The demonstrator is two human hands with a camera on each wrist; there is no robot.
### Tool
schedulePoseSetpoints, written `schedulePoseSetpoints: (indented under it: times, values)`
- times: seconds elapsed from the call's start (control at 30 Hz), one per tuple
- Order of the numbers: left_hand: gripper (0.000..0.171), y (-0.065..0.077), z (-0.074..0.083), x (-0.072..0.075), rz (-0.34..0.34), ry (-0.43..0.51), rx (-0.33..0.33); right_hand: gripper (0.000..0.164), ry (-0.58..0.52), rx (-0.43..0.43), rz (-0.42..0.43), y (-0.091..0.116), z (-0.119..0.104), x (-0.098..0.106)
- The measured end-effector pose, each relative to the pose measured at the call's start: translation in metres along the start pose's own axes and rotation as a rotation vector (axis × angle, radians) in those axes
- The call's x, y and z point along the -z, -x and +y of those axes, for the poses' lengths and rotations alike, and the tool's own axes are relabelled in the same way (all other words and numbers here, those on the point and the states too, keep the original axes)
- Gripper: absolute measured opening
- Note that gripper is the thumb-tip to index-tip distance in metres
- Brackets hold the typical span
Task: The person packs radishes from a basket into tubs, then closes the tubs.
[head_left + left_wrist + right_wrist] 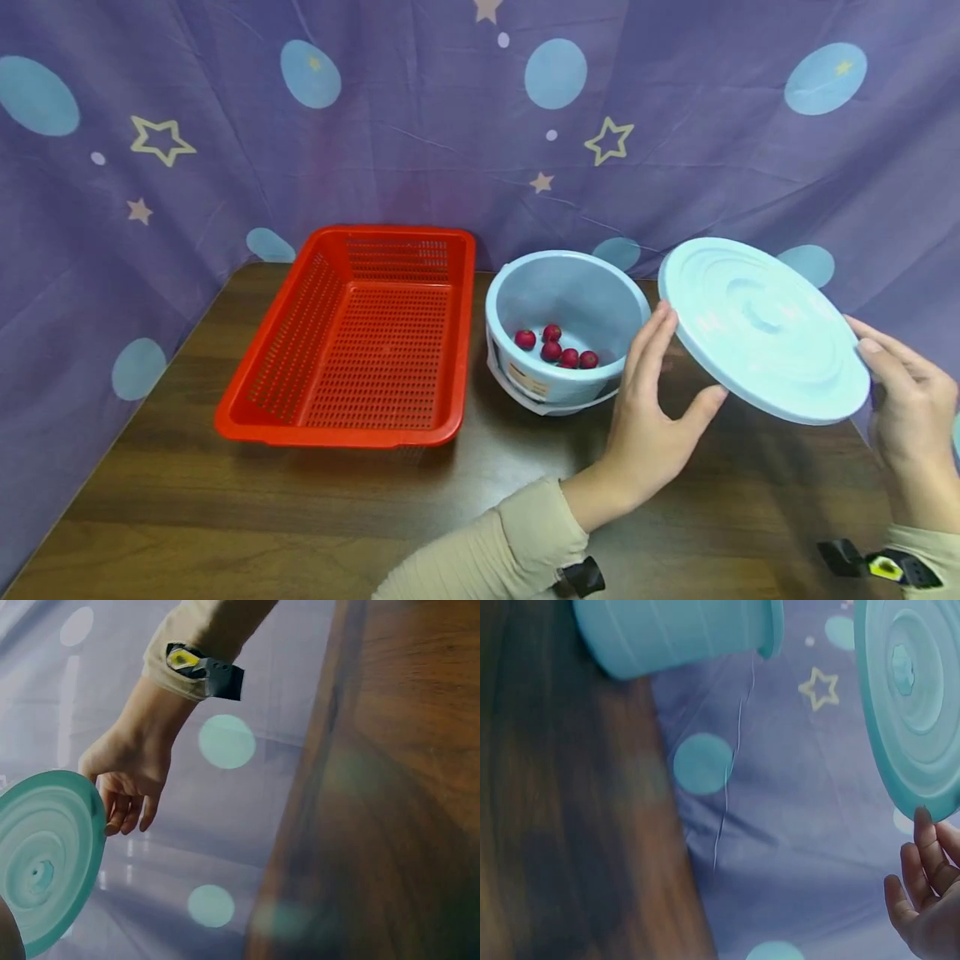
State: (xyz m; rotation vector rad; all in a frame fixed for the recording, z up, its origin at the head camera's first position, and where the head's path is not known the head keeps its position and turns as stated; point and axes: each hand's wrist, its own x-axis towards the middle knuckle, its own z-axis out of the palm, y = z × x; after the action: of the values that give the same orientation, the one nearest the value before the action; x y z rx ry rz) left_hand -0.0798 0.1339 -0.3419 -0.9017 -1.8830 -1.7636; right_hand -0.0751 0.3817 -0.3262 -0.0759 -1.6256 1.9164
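A round pale blue lid (pixel 765 333) is held tilted in the air, right of the bucket, with its ringed face and centre recess showing. My right hand (pixel 911 392) pinches its right edge, thumb over the rim; the left wrist view shows this right hand (pixel 131 776) as well. Against the lid's left edge, my left hand (pixel 648 425) touches the rim with extended fingertips, thumb spread apart near the lower edge. Just left of that hand stands the light blue bucket (pixel 525 292), uncovered, with several small red round fruits (pixel 551 351) at its bottom.
A red perforated plastic basket (pixel 442 437) sits left of the bucket. The bucket's handle (pixel 540 408) hangs down at its front. Both stand on a dark wooden table (pixel 300 517), backed by a purple curtain (pixel 420 108) with stars and dots.
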Motion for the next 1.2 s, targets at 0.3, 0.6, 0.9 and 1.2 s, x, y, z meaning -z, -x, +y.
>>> schedulePoseSetpoints:
  times: [0.3,0.6,0.9,1.2]
  values:
    - [0.085,-0.012,0.001,0.035,0.052,0.031,-0.033,0.026,-0.092,0.006,-0.008,0.007,-0.008,-0.038]
    - [0.087,-0.019,0.006,0.076,0.117,-0.04,0.049,0.028,-0.213,-0.014,-0.099,0.019,-0.01,-0.078]
    - [0.089,-0.019,0.005,0.122,0.05,-0.167,0.166,0.029,-0.127,-0.061,-0.18,0.023,-0.005,-0.106]
    - [0.088,-0.009,-0.002,0.154,0.041,-0.236,0.211,0.029,-0.116,-0.087,-0.239,0.029,0.007,-0.131]
